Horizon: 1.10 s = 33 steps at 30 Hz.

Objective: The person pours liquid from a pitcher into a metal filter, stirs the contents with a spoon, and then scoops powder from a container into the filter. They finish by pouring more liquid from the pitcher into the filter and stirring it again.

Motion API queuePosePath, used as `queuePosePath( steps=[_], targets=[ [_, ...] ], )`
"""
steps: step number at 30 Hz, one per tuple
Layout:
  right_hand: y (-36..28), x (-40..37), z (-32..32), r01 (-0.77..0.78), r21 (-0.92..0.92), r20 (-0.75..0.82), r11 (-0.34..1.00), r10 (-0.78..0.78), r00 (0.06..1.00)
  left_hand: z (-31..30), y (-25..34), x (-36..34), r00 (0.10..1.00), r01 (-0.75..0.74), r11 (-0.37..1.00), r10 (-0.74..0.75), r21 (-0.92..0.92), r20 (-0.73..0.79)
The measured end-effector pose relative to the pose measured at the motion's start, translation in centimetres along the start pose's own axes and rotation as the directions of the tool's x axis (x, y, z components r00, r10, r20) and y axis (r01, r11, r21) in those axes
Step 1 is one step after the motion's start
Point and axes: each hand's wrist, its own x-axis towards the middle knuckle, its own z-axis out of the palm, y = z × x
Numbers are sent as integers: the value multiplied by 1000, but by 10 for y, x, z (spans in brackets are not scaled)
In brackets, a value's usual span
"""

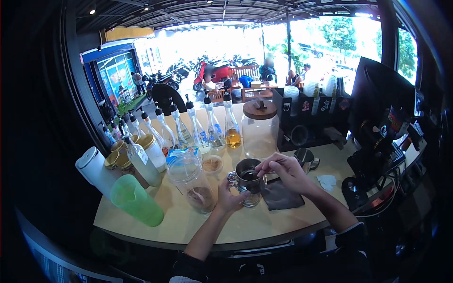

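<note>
A metal cup (249, 173) with dark contents stands upright on or in a clear glass (251, 200) near the middle of the counter. My left hand (230, 195) is closed around the lower left of the cup and glass, by the handle. Over the cup's right rim, my right hand (284, 170) pinches a thin utensil, its lower end inside the cup. A dark folded cloth (283, 194) lies under my right hand. To the left are a clear plastic jar (198, 191) with brown powder and a small tub (212, 164) of light brown powder.
A green pitcher (137, 200) and white jug (94, 165) stand left. Pump bottles (191, 125) line the back, beside a wooden-lidded glass jar (259, 132). Behind on the right is a black cup holder (314, 111); another metal pitcher (304, 158) stands nearby. People sit outside.
</note>
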Motion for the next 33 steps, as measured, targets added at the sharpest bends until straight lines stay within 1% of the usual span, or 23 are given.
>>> queuePosePath(
  steps=[1, 2, 4, 5, 7, 8, 10, 11, 13, 14, 16, 18, 20, 21, 22, 24, 25, 28, 29, 30, 32, 33],
  targets=[
    [2, 0, -1, 10, -64, 2, 998, -10, 1000, 1, 2, 0, 1000, 6, 1000, -6, -28, -10],
    [3, 0, -1, 9, -64, 2, 998, -9, 1000, 2, 3, -1, 1000, 12, 998, -13, -56, -18],
    [5, 1, -1, -1, 44, 4, 999, 1, 1000, 1, 0, -1, 1000, 13, 999, -14, -43, -13],
    [6, 1, -1, -1, 43, 6, 999, 1, 1000, 0, -2, -1, 1000, 14, 999, -14, -30, -10],
    [7, 0, 0, -3, 190, -5, 982, 4, 1000, 0, -2, -1, 1000, 19, 999, -19, -35, -11],
    [7, 0, 0, -5, 190, -4, 982, 6, 1000, 0, -2, -1, 1000, 24, 999, -25, -41, -6],
    [6, 0, 1, 6, -3, -49, 1000, -6, 999, 0, -1, -2, 1000, 24, 999, -24, -41, -2],
    [6, -1, 1, 8, -4, -49, 1000, -8, 999, 0, 1, 0, 1000, 19, 999, -19, -39, 1],
    [8, -3, 1, 14, 178, -15, 984, -12, 1000, 0, 2, 0, 1000, 20, 999, -20, -25, 8],
    [8, -3, 2, 19, 176, -13, 984, -17, 1000, 0, 4, 0, 1000, 27, 1000, -27, -12, 16],
    [6, -3, 3, 40, 25, -24, 999, -39, 999, 1, 6, 0, 1000, 1, 1000, -1, -21, 4],
    [10, -3, 1, 39, 23, -26, 999, -38, 999, 1, 8, 0, 1000, 9, 1000, -8, -21, 20],
    [12, -4, -2, 24, 200, 1, 980, -25, 1000, 1, 6, 1, 1000, 11, 999, -10, -44, 14],
    [12, -4, -2, 46, 115, -9, 992, -46, 999, 2, 11, 2, 1000, 22, 998, -21, -64, 15],
    [11, -3, 0, 49, 113, -6, 992, -48, 999, 3, 14, 1, 999, 35, 996, -33, -86, 17],
    [8, -1, 4, 49, 8, -37, 999, -49, 998, 2, 7, -1, 999, 40, 996, -38, -78, 18],
    [7, -2, 5, 51, 7, -38, 999, -50, 998, 3, 8, -1, 999, 47, 997, -46, -67, 9],
    [1, -8, 5, 31, -59, 55, 998, -28, 998, 4, 8, -1, 996, 83, 995, -82, -54, 15],
    [0, -8, 5, 31, -76, 39, 997, -28, 999, 5, 7, -2, 994, 105, 989, -105, -102, 10],
    [2, -6, 6, 28, -75, 37, 997, -25, 999, 6, 6, -3, 992, 128, 980, -128, -151, 7],
    [7, -3, 8, -11, 5, -77, 1000, 11, 997, 5, 4, -3, 992, 127, 981, -127, -146, 13],
    [8, -5, 8, -11, 4, -83, 1000, 11, 997, 5, 4, -3, 993, 120, 983, -119, -137, 17]
  ],
)
